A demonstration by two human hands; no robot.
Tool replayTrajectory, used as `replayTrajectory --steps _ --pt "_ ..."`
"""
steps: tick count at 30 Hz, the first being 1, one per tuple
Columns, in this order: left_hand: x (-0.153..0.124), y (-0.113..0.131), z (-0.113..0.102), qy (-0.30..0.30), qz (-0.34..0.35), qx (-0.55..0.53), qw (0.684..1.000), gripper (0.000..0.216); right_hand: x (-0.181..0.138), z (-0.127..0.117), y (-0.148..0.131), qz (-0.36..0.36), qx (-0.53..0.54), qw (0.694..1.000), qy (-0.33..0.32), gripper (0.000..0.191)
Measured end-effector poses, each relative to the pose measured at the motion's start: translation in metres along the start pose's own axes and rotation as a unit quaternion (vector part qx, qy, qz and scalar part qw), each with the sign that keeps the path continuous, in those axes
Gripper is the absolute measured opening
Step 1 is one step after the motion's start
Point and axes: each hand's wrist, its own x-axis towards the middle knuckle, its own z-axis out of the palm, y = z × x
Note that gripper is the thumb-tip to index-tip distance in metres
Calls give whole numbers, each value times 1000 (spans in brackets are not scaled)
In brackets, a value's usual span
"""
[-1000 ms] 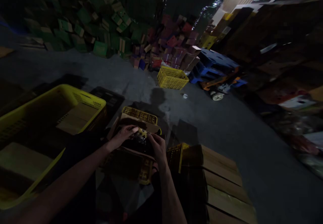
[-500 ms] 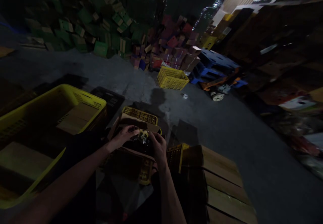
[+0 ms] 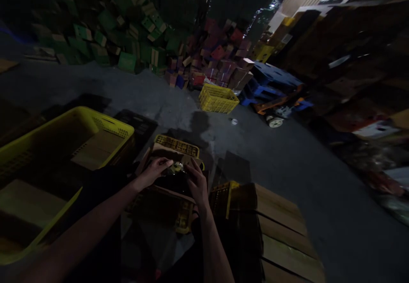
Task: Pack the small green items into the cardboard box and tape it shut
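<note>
A small yellowish item in shiny clear plastic (image 3: 176, 168) is between my hands, over an open cardboard box (image 3: 166, 149). My left hand (image 3: 155, 172) pinches its left side between thumb and fingers. At its right edge, my right hand (image 3: 197, 183) has the thumb and fingertips on the plastic, with one finger stretched upward. What the wrapped item is cannot be made out in the dim light. The box's inside is dark. It sits on a yellow crate (image 3: 179, 144), whose perforated far side shows behind the box.
A large yellow tub (image 3: 72, 115) with cardboard inside stands at my left. Stacked flat cardboard (image 3: 284, 236) lies at my right beside a yellow crate edge (image 3: 228, 198). Ahead are another yellow crate (image 3: 219, 100), blue pallets (image 3: 275, 74), a pallet jack (image 3: 276, 112) and heaped green boxes (image 3: 128, 61).
Both hands have shifted slightly left with the plastic-wrapped item. One right finger has lifted and straightened, and the item has turned, showing less yellow. The surroundings look the same.
</note>
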Motion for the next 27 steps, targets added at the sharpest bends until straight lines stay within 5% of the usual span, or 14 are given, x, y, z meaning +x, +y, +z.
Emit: replayTrajectory --steps 3,10,17,27 --pt "1 0 0 -11 -14 18 1000 52 1 2 2 17 -31 999 30 26" --pt "-4 10 1 -72 41 56 995 61 2 -1 16 66 -50 993 79 34" --pt "4 9 -3 -24 116 224 967 39 2 -2 18 77 -7 992 100 35" --pt "-2 20 -5 5 138 230 963 32 7 -1 25 99 61 985 130 37"
